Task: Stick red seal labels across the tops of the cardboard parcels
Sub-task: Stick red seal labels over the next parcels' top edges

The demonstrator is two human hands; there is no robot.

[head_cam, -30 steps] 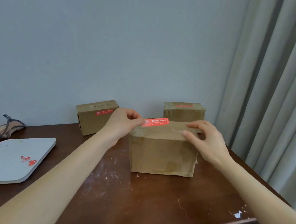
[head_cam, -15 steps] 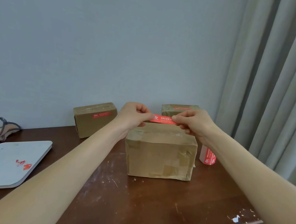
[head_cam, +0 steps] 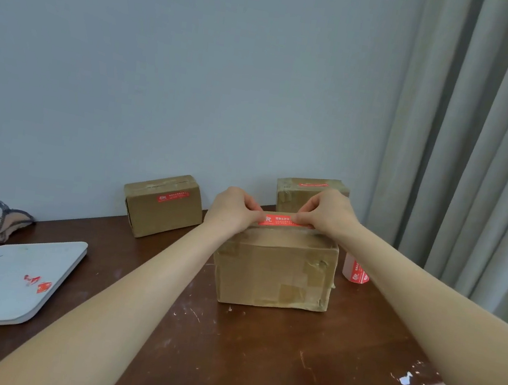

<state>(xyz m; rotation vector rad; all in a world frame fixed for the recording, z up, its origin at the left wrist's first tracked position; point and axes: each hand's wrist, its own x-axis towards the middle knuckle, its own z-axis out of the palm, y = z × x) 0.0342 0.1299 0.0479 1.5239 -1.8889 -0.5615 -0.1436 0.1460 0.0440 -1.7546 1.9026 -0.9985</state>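
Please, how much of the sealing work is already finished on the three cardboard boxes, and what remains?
Done: the two brown cardboard parcels at the back, left and right, each carry a red seal label.
In hand: the left hand and right hand hold a red seal label by its ends over the front brown cardboard parcel.
Left: press it flat across that top. No other unsealed parcel is visible.

Two bare forearms in view, no sleeves visible up to the frame edge. Left hand (head_cam: 233,209) and right hand (head_cam: 327,213) bare too: no gloves, rings, watch or wristbands. Fingernails too small to tell.
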